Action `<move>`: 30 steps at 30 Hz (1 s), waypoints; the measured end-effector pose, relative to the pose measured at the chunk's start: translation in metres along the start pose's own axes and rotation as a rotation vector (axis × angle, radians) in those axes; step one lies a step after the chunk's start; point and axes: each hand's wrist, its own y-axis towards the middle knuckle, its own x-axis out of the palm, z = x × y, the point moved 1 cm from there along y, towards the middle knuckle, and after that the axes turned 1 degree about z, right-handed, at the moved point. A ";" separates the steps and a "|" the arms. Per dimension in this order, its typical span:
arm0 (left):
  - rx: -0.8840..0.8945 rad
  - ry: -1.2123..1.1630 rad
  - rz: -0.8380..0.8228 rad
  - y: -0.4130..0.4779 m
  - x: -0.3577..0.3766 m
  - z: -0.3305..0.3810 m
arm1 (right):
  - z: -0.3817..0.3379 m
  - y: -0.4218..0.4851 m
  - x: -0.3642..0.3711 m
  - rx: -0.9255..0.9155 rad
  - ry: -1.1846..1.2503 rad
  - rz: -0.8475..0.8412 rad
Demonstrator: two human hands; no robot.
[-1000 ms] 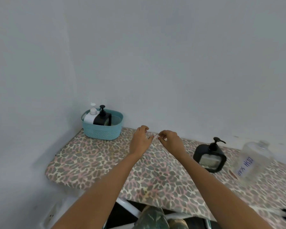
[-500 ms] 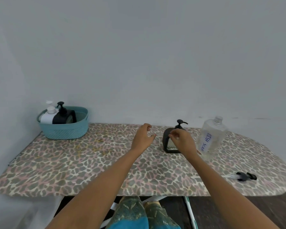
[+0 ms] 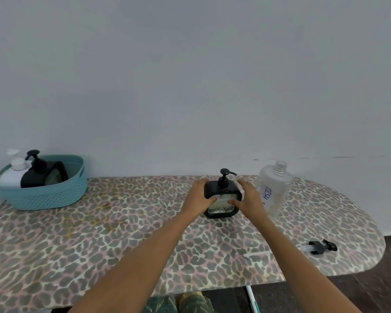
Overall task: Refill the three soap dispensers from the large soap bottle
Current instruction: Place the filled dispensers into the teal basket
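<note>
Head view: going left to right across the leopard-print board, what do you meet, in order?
Teal basket with the white dispenser then the black dispenser in it → left hand → black pump dispenser, held by both hands → right hand → large clear bottle, uncapped → loose pump head.

The left hand (image 3: pixel 198 196) and right hand (image 3: pixel 250 197) grip the sides of the black soap dispenser (image 3: pixel 221 192) standing on the bench (image 3: pixel 122 233), the uncapped large soap bottle (image 3: pixel 277 184) just right of it.
</note>
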 end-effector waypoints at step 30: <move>0.018 -0.102 0.039 -0.027 -0.066 -0.020 | -0.061 0.004 0.013 -0.095 0.096 -0.157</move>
